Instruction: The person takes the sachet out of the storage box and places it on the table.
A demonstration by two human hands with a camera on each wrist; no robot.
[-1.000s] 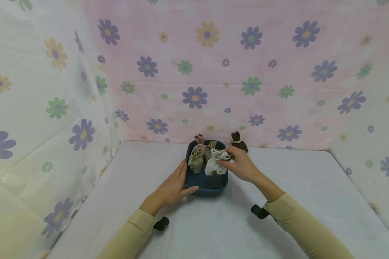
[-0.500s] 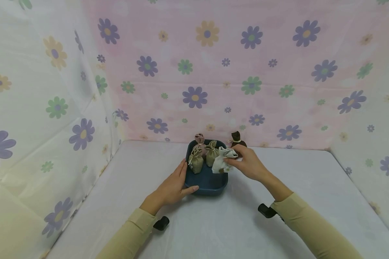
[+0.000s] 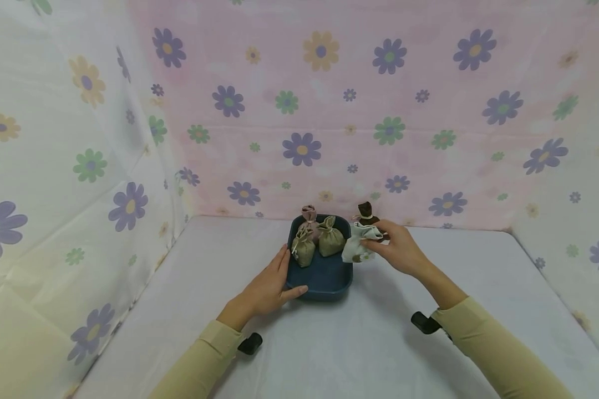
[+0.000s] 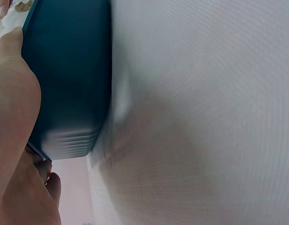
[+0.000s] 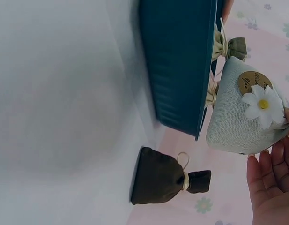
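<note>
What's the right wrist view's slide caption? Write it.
Right hand holding a flowered white pouch near the blue tray, a dark pouch standing nearby.

white tabletop [image 3: 339,354] underneath it all, smooth in close, far corner rounding off near two o'clock! up toward twelve, sitting flat, it's the dark blue tub [image 3: 321,278]; and at one, upright just beside it, gap between them, stands the dark brown drawstring pouch [image 5: 157,179]!

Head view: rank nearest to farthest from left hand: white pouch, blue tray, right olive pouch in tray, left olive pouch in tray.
1. Blue tray: touching the left hand.
2. Left olive pouch: tray's left side.
3. Right olive pouch: tray's right side.
4. White pouch: in the right hand.
</note>
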